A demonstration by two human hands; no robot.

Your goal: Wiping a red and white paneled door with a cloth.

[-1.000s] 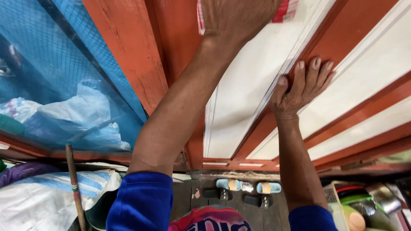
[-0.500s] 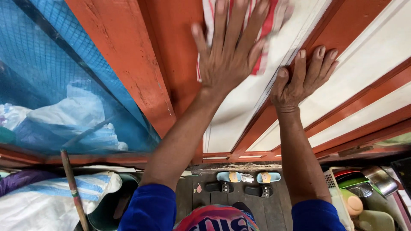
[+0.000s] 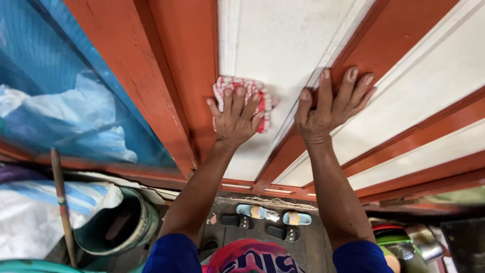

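Observation:
My left hand [image 3: 235,117] presses a red-and-white checked cloth [image 3: 245,96] flat against a white panel [image 3: 275,45] of a red-framed door [image 3: 184,65]. The fingers are spread over the cloth, which sticks out above and to the right of them. My right hand [image 3: 328,103] rests flat and empty on the red rail between two white panels, fingers apart, close beside the cloth. Both forearms reach up from blue sleeves at the bottom edge.
A blue mesh window [image 3: 60,96] with white plastic behind it is at the left. Below stand a green bucket [image 3: 118,225], a wooden stick [image 3: 61,202] and a white sack [image 3: 35,212]. Sandals [image 3: 268,215] lie on the floor; pots [image 3: 411,240] at lower right.
My left hand has slid the cloth downward along the white panel, from the top of the view to level with my right hand. The right hand has stayed on the red rail.

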